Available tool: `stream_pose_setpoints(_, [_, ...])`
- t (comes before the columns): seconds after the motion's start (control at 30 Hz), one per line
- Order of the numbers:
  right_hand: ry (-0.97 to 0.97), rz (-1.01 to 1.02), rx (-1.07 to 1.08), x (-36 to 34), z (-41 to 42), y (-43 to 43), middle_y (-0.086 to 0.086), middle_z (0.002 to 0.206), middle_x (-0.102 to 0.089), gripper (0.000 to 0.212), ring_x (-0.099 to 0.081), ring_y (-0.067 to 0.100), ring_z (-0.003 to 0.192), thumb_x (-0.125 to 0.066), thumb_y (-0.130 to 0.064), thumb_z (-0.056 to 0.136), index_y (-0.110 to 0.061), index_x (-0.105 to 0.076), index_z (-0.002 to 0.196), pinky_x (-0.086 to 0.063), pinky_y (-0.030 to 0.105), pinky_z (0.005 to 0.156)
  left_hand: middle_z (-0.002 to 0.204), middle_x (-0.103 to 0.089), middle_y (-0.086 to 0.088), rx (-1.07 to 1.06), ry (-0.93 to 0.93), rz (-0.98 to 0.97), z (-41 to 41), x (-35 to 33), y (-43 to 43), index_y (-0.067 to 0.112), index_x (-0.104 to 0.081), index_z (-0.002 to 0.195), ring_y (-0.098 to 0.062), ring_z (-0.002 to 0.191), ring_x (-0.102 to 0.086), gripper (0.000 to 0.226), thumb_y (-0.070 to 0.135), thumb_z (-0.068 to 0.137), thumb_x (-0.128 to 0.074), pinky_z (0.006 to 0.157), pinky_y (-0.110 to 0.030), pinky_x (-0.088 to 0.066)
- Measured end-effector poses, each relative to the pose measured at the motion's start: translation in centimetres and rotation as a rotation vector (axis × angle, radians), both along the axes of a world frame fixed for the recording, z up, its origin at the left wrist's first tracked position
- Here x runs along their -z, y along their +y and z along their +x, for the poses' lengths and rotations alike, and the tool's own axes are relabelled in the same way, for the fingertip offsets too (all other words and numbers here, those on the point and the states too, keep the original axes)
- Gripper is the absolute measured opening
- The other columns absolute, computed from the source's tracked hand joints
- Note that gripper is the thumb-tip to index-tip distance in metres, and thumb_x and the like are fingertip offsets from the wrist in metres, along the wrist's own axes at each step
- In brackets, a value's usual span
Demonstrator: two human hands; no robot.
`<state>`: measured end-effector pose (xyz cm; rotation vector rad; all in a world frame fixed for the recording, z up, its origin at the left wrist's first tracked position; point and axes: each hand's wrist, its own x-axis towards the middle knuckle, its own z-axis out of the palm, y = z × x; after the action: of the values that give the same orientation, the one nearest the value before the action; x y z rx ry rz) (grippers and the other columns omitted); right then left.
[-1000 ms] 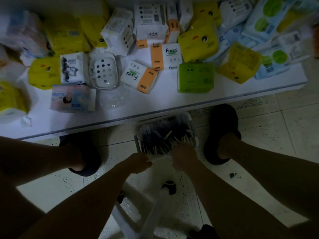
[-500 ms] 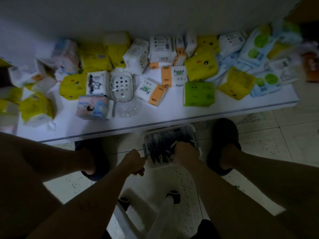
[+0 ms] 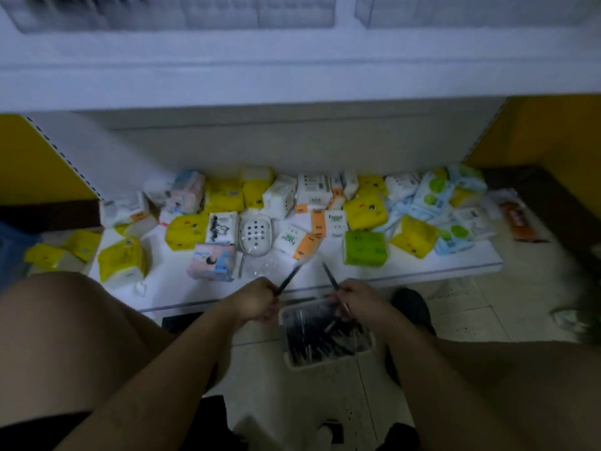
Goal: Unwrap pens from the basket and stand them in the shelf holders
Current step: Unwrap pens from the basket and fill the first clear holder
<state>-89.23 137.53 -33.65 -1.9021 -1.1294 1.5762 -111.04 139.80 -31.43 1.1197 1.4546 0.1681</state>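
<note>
You are working on the unwrap step, with two pens lifted out and none standing yet. Your left hand (image 3: 257, 302) is hovering just left of the basket (image 3: 284, 340), and its grip is curling tightly around the lower end of a dark pen (image 3: 287, 281). That pen is pointing up and away from the basket, and a clear wrapper (image 3: 305, 261) seems to be sitting on its far tip. Your right hand (image 3: 356, 301) is hovering over the far edge of the basket, and its grip is pinching a second pen (image 3: 330, 276), which is slanting towards the first one. The two tips are coming near each other but are staying apart. Many more pens (image 3: 318, 336) are lying in the basket on the floor.

I am judging that the next move is asking you to free one hand, pull the film off the tip, and then reach far above the basket. The clear holders (image 3: 260, 11) are showing there only as a blur. The low shelf (image 3: 422, 271) behind the basket is carrying tissue packs (image 3: 364, 252), so the film could be dropping among them.
</note>
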Motion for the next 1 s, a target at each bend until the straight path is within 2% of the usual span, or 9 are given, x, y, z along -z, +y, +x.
stream_pose_setpoints(0.1, [0.181, 0.105, 0.122, -3.7, -1.1, -0.1, 0.011, 0.072, -0.062, 0.028, -0.056, 0.019, 0.051, -0.036, 0.008, 0.096, -0.006, -0.057, 0.107, -0.045, 0.028, 0.05, 0.079, -0.055, -0.009, -0.103, -0.054, 0.172, 0.3, -2.4, 0.6, 0.016, -0.054, 0.099, -0.019, 0.059, -0.047, 0.015, 0.015, 0.097, -0.039, 0.055, -0.027, -0.037])
stream_pose_setpoints(0.2, [0.204, 0.227, 0.139, -7.5, -1.9, -0.3, 0.009, 0.065, -0.058, 0.031, -0.052, 0.016, 0.047, -0.035, 0.01, 0.092, -0.003, -0.062, 0.101, -0.039, 0.026, 0.047, 0.081, -0.057, 0.002, -0.01, 0.01, 0.527, 0.0, -5.9, 1.0, 0.031, -0.054, 0.108, -0.015, 0.071, -0.055, 0.023, 0.045, 0.099, -0.037, 0.06, -0.027, -0.039])
stream_pose_setpoints(0.3, [0.178, 0.418, 0.114, -12.2, -2.8, -0.5, 0.0, 0.056, -0.045, 0.022, -0.036, 0.011, 0.043, -0.041, -0.007, 0.1, -0.008, -0.059, 0.087, -0.026, 0.023, 0.041, 0.06, -0.058, 0.002, 0.033, -0.164, 0.753, -0.5, -10.3, 0.6, 0.028, -0.056, 0.108, -0.009, 0.051, -0.053, 0.019, 0.032, 0.101, -0.04, 0.052, -0.019, -0.04])
stream_pose_setpoints(0.4, [0.112, 0.618, 0.053, -16.1, -3.8, -0.7, -0.004, 0.051, -0.039, 0.03, -0.034, 0.009, 0.041, -0.047, -0.026, 0.101, -0.009, -0.051, 0.077, -0.028, 0.022, 0.04, 0.071, -0.067, -0.008, 0.064, -0.317, 0.865, -0.7, -14.4, 0.2, 0.015, -0.055, 0.098, -0.015, 0.057, -0.062, 0.021, 0.016, 0.103, -0.035, 0.058, -0.019, -0.048])
stream_pose_setpoints(0.53, [0.114, 0.798, 0.016, -20.7, -5.3, -0.5, 0.005, 0.066, -0.059, 0.023, -0.057, 0.014, 0.055, -0.045, -0.017, 0.102, -0.006, -0.062, 0.09, -0.048, 0.025, 0.052, 0.068, -0.056, 0.001, -0.017, -0.24, 1.039, -1.2, -19.0, -0.3, 0.01, -0.053, 0.089, -0.01, 0.055, -0.051, 0.023, 0.016, 0.103, -0.035, 0.06, -0.026, -0.043])
stream_pose_setpoints(0.6, [0.162, 0.852, -0.005, -22.8, -6.2, -0.1, 0.005, 0.072, -0.065, 0.018, -0.063, 0.015, 0.062, -0.044, -0.013, 0.102, -0.019, -0.061, 0.104, -0.051, 0.026, 0.057, 0.065, -0.049, 0.003, -0.08, -0.281, 1.103, -1.4, -21.2, -0.4, 0.017, -0.053, 0.09, -0.009, 0.052, -0.042, 0.026, 0.031, 0.102, -0.034, 0.057, -0.028, -0.036])
stream_pose_setpoints(0.77, [0.245, 0.905, -0.011, -27.7, -8.6, 1.3, 0.004, 0.08, -0.063, 0.019, -0.057, 0.008, 0.058, -0.043, -0.003, 0.1, -0.011, -0.059, 0.097, -0.047, 0.022, 0.055, 0.052, -0.042, 0.002, -0.151, -0.272, 1.283, -1.8, -25.9, -0.8, 0.027, -0.059, 0.101, -0.009, 0.044, -0.036, 0.02, 0.037, 0.099, -0.042, 0.045, -0.022, -0.029])
stream_pose_setpoints(0.87, [0.188, 0.957, 0.039, -29.9, -9.6, 2.0, -0.001, 0.067, -0.059, 0.014, -0.049, 0.013, 0.055, -0.049, -0.01, 0.099, -0.01, -0.062, 0.096, -0.043, 0.026, 0.052, 0.061, -0.053, 0.002, -0.168, -0.213, 1.357, -2.7, -27.3, -0.1, 0.024, -0.06, 0.096, -0.01, 0.05, -0.047, 0.021, 0.027, 0.101, -0.04, 0.05, -0.027, -0.038])
stream_pose_setpoints(1.0, [0.086, 1.055, 0.049, -32.2, -10.8, 2.8, -0.007, 0.06, -0.059, 0.014, -0.048, 0.011, 0.051, -0.057, -0.027, 0.095, -0.017, -0.064, 0.089, -0.042, 0.027, 0.049, 0.069, -0.053, 0.003, -0.218, -0.152, 1.379, -4.0, -29.5, 1.2, 0.016, -0.058, 0.093, -0.005, 0.058, -0.047, 0.031, 0.031, 0.102, -0.033, 0.058, -0.025, -0.035])
